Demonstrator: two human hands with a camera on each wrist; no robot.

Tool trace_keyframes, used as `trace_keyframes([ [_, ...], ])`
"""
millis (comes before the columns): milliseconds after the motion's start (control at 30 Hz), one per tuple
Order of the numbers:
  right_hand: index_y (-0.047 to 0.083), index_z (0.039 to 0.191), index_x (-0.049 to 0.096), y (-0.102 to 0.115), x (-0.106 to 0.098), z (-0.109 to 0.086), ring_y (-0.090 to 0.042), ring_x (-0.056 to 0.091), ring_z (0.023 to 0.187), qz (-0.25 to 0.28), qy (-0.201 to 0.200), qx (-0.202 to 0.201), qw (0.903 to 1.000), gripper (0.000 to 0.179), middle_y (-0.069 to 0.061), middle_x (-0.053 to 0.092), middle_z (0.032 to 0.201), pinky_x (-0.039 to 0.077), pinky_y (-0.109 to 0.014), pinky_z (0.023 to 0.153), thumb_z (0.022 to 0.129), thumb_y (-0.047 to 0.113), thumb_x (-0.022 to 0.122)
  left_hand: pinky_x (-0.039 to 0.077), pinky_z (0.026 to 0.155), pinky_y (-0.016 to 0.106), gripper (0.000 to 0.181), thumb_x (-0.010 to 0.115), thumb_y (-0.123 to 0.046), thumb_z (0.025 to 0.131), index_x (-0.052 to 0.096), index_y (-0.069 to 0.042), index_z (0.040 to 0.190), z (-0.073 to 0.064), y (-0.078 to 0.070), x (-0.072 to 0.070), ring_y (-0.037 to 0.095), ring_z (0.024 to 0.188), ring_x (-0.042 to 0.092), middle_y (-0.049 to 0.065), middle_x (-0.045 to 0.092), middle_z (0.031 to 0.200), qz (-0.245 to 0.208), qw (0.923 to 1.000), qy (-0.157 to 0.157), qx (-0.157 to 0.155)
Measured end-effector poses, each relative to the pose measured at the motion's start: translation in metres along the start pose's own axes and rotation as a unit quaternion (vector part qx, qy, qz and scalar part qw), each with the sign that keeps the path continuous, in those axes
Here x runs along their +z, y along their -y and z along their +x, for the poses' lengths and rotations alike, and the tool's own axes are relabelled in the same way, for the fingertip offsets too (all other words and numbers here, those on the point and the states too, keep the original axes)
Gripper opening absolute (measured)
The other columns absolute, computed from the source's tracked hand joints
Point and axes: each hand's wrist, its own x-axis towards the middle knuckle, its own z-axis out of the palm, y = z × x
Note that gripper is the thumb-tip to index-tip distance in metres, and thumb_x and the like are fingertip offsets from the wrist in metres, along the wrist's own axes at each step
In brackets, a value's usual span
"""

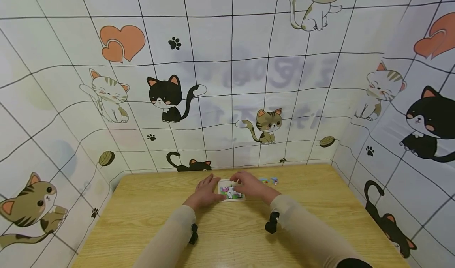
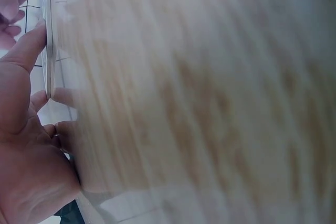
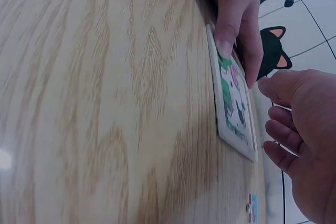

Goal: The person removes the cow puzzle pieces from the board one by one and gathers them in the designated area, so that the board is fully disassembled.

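Note:
A small framed picture puzzle (image 1: pixel 241 199) lies flat near the table's far edge, showing a white animal with pink on a green ground. My left hand (image 1: pixel 206 192) holds its left end, the thumb on the near corner and the fingers along the far side. Above the puzzle's right part hovers my right hand (image 1: pixel 249 184), fingers bent. In the right wrist view, that hand (image 3: pixel 315 129) is beside the puzzle frame (image 3: pixel 236 144); whether a piece is between its fingertips is hidden. Loose colourful puzzle pieces (image 1: pixel 274 180) lie right of the frame, partly behind the right hand.
The wooden table (image 1: pixel 227 236) ends at a wall cloth (image 1: pixel 213 74) printed with cats and grid lines, close behind the puzzle. More cloth flanks both sides. Black straps (image 1: pixel 272 222) sit on the wrists.

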Motion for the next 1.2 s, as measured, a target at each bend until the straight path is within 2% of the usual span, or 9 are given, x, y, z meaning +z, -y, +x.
trace_keyframes([
  [133, -0.002, 0.141, 0.068, 0.009, 0.005, 0.007, -0.033, 0.066, 0.117, -0.005, 0.008, -0.005, 0.9999, 0.037, -0.018, 0.065, 0.136, 0.059, -0.051, 0.097, 0.106, 0.009, 0.075, 0.014, 0.128, 0.075, 0.087, 0.079, -0.050, 0.102, 0.041, -0.013, 0.171, 0.003, 0.004, 0.001, 0.054, 0.164, 0.017, 0.022, 0.017, 0.183, -0.004, 1.0000, 0.001, 0.003],
  [267, -0.003, 0.142, 0.067, 0.013, 0.012, 0.013, -0.034, 0.067, 0.114, -0.014, 0.025, -0.023, 0.9993, 0.038, -0.020, 0.063, 0.132, 0.059, -0.051, 0.097, 0.107, 0.008, 0.075, 0.013, 0.127, 0.078, 0.090, 0.078, -0.058, 0.100, 0.043, -0.015, 0.170, 0.011, 0.016, 0.009, 0.056, 0.162, 0.018, 0.023, 0.019, 0.182, -0.003, 0.9998, -0.012, 0.017],
  [400, -0.005, 0.139, 0.069, 0.014, 0.018, 0.017, -0.028, 0.065, 0.106, -0.034, 0.038, -0.047, 0.9976, 0.036, -0.018, 0.062, 0.125, 0.058, -0.046, 0.094, 0.105, 0.005, 0.074, 0.013, 0.125, 0.079, 0.092, 0.078, -0.063, 0.098, 0.044, -0.016, 0.169, 0.017, 0.026, 0.014, 0.057, 0.162, 0.019, 0.024, 0.020, 0.181, -0.006, 0.9993, -0.019, 0.032],
  [533, -0.005, 0.137, 0.071, 0.013, 0.022, 0.021, -0.021, 0.058, 0.097, -0.044, 0.047, -0.050, 0.9967, 0.036, -0.014, 0.063, 0.120, 0.055, -0.041, 0.088, 0.102, 0.000, 0.075, 0.011, 0.127, 0.077, 0.093, 0.077, -0.065, 0.098, 0.044, -0.015, 0.169, 0.021, 0.032, 0.018, 0.053, 0.165, 0.015, 0.026, 0.021, 0.180, -0.004, 0.9987, -0.024, 0.046],
  [667, -0.004, 0.139, 0.072, 0.013, 0.024, 0.022, -0.021, 0.057, 0.098, -0.056, 0.060, -0.049, 0.9955, 0.036, -0.014, 0.063, 0.120, 0.053, -0.039, 0.089, 0.103, 0.000, 0.073, 0.008, 0.129, 0.074, 0.093, 0.077, -0.065, 0.098, 0.044, -0.014, 0.169, 0.018, 0.029, 0.016, 0.050, 0.167, 0.010, 0.026, 0.021, 0.180, -0.004, 0.9986, -0.024, 0.048],
  [833, -0.005, 0.140, 0.072, 0.014, 0.023, 0.022, -0.025, 0.058, 0.103, -0.064, 0.071, -0.062, 0.9935, 0.036, -0.017, 0.063, 0.122, 0.054, -0.041, 0.093, 0.105, 0.000, 0.072, 0.004, 0.132, 0.070, 0.092, 0.076, -0.061, 0.100, 0.042, -0.015, 0.171, 0.018, 0.028, 0.016, 0.045, 0.169, 0.007, 0.021, 0.018, 0.182, 0.000, 0.9993, -0.017, 0.033],
  [1033, -0.006, 0.141, 0.070, 0.019, 0.019, 0.020, -0.030, 0.058, 0.104, -0.044, 0.080, -0.057, 0.9942, 0.037, -0.020, 0.061, 0.123, 0.053, -0.040, 0.092, 0.104, -0.002, 0.072, 0.006, 0.132, 0.069, 0.090, 0.076, -0.057, 0.101, 0.040, -0.015, 0.172, 0.021, 0.030, 0.018, 0.044, 0.170, 0.007, 0.020, 0.016, 0.183, 0.005, 0.9995, -0.014, 0.029],
  [1200, -0.003, 0.142, 0.070, 0.018, 0.018, 0.021, -0.032, 0.059, 0.108, -0.027, 0.087, -0.039, 0.9951, 0.036, -0.019, 0.061, 0.125, 0.053, -0.042, 0.095, 0.106, -0.001, 0.071, 0.007, 0.132, 0.069, 0.090, 0.077, -0.055, 0.102, 0.039, -0.014, 0.173, 0.017, 0.020, 0.012, 0.045, 0.169, 0.007, 0.021, 0.016, 0.183, 0.017, 0.9996, -0.006, 0.022],
])
